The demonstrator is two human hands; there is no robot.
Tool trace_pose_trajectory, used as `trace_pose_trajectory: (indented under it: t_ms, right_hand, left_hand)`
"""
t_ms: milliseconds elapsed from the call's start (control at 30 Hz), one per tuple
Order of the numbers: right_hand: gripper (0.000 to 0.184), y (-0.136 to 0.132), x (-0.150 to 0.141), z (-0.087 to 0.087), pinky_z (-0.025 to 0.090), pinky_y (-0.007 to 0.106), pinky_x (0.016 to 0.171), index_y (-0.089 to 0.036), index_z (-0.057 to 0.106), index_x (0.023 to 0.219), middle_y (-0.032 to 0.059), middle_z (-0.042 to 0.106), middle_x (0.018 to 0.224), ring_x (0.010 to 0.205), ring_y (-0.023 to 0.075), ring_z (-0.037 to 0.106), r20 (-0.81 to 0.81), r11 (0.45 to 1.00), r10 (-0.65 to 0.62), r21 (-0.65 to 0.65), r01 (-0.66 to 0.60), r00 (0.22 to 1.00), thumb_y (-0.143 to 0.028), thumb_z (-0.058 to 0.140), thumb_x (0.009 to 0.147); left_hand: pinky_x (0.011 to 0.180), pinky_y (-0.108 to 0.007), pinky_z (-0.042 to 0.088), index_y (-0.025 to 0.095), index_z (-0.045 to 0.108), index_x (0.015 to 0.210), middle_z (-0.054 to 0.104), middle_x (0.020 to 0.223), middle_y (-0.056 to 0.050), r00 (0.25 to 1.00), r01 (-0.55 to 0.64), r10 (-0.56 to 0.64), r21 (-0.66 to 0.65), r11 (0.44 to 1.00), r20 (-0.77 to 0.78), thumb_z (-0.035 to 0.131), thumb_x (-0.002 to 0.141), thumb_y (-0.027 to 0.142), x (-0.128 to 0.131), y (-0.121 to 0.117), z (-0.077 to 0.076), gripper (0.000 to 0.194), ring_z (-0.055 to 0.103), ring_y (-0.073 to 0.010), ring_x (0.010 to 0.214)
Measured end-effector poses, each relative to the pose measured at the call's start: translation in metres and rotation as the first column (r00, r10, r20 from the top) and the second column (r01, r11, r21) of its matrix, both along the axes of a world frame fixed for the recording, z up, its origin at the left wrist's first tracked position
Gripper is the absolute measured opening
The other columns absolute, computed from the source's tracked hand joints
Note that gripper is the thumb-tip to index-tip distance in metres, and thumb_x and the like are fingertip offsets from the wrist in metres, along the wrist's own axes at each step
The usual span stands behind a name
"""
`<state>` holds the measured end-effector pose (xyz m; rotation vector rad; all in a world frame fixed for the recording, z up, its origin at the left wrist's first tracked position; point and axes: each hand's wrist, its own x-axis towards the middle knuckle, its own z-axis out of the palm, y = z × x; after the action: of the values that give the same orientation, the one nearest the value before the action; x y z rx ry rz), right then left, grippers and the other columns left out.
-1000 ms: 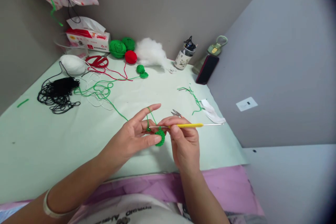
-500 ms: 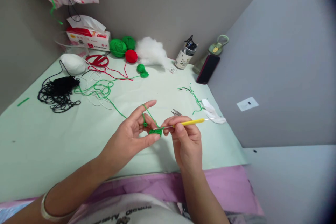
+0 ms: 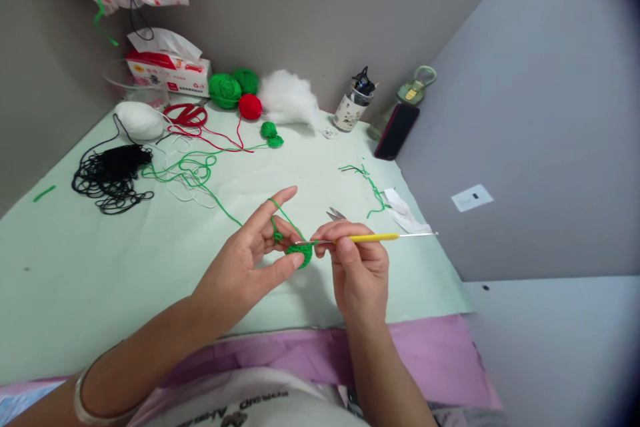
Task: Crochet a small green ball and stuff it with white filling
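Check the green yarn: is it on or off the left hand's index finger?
On: the green yarn crosses the raised index finger of the left hand, then runs down toward the green crochet piece.

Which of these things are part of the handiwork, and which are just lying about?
In the work:
yellow-handled crochet hook, in the right hand
green crocheted piece, pinched in the left hand
green yarn strand, leading to it

Apparently lying about:
red-handled scissors
black yarn
red yarn ball
tissue box
phone

The pale green surface (image 3: 125,280) bears tangled black yarn (image 3: 120,170) at left; red-handled scissors (image 3: 186,121), a red yarn ball (image 3: 250,107) and white fluff (image 3: 289,99) towards the rear; green yarn scraps (image 3: 373,191) at right.
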<state>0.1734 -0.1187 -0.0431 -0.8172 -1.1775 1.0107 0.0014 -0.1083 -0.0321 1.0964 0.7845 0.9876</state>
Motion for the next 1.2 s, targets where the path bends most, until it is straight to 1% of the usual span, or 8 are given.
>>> trace_pose_trajectory:
  t_ms: [200,333,500,667,767,933,1100,1200]
  right_hand:
    - [0.016,-0.001,0.001,0.003,0.056,0.031,0.066,-0.022,0.072,0.092,0.0043,0.074,0.086,0.073,0.0158,0.066,0.023,1.0,-0.009,0.0,0.009,1.0,-0.03,0.06,0.099]
    - [0.018,-0.005,0.0,0.006,0.056,0.034,0.069,-0.023,0.073,0.098,0.0049,0.074,0.089,0.078,0.0173,0.068,0.186,0.989,-0.079,0.141,0.053,0.979,-0.022,0.055,0.101]
    - [0.025,-0.011,0.002,0.01,0.057,0.04,0.077,-0.025,0.069,0.111,0.0065,0.075,0.094,0.088,0.0211,0.07,0.477,0.91,-0.246,0.413,0.033,0.844,-0.011,0.053,0.098]
    - [0.034,-0.018,0.001,0.005,0.059,0.037,0.073,-0.025,0.064,0.12,0.0111,0.074,0.103,0.092,0.0218,0.07,0.657,0.845,-0.378,0.533,-0.048,0.653,-0.005,0.054,0.094]
    - [0.037,-0.019,-0.001,0.001,0.059,0.034,0.072,-0.025,0.065,0.12,0.0117,0.075,0.108,0.096,0.0221,0.07,0.661,0.813,-0.429,0.579,-0.056,0.616,-0.003,0.057,0.091]
    - [0.034,-0.013,0.003,0.003,0.061,0.035,0.072,-0.026,0.067,0.115,0.009,0.076,0.102,0.091,0.0214,0.073,0.578,0.879,-0.257,0.473,-0.062,0.775,-0.004,0.055,0.093]
    - [0.048,-0.015,-0.001,-0.008,0.062,0.038,0.077,-0.031,0.065,0.131,0.0107,0.075,0.113,0.097,0.0261,0.074,0.672,0.822,-0.462,0.57,-0.007,0.579,-0.006,0.062,0.09]
    - [0.055,-0.018,-0.002,-0.015,0.062,0.036,0.078,-0.036,0.066,0.134,0.0067,0.074,0.103,0.091,0.0234,0.073,0.629,0.758,-0.581,0.649,0.062,0.517,-0.005,0.065,0.089]
  left_hand:
    - [0.093,-0.034,0.046,0.031,0.043,0.153,0.061,0.093,0.001,1.0,-0.029,0.029,0.008,1.0,-0.005,0.074,0.088,0.023,0.0,0.002,0.002,0.073,0.061,-0.0169,0.094]
    - [0.097,-0.034,0.046,0.03,0.046,0.151,0.062,0.093,0.001,0.996,-0.058,0.06,0.035,0.998,-0.071,0.074,0.087,0.022,0.001,0.003,0.004,0.071,0.061,-0.0173,0.094]
    - [0.101,-0.034,0.044,0.029,0.055,0.144,0.063,0.088,0.002,0.965,-0.14,0.169,0.152,0.978,-0.2,0.074,0.085,0.02,0.002,0.001,0.006,0.063,0.061,-0.0179,0.093]
    - [0.097,-0.035,0.046,0.031,0.062,0.138,0.065,0.083,0.002,0.923,-0.187,0.252,0.234,0.954,-0.291,0.074,0.081,0.017,0.003,0.0,0.01,0.06,0.063,-0.0188,0.086]
    - [0.096,-0.034,0.047,0.029,0.063,0.137,0.063,0.082,0.002,0.924,-0.206,0.26,0.207,0.956,-0.282,0.073,0.081,0.019,0.004,-0.001,0.011,0.057,0.062,-0.0182,0.085]
    - [0.096,-0.034,0.048,0.027,0.063,0.135,0.06,0.085,0.002,0.933,-0.224,0.252,0.133,0.965,-0.258,0.072,0.081,0.02,0.006,-0.002,0.01,0.054,0.062,-0.0174,0.088]
    - [0.102,-0.035,0.046,0.024,0.053,0.145,0.058,0.087,0.002,0.962,-0.176,0.181,0.044,0.983,-0.203,0.071,0.083,0.023,0.009,0.0,0.01,0.065,0.06,-0.0179,0.091]
    - [0.092,-0.033,0.049,0.023,0.047,0.15,0.059,0.089,0.001,0.993,-0.101,0.097,-0.052,0.994,-0.069,0.074,0.084,0.025,0.008,0.0,0.01,0.071,0.059,-0.0168,0.089]
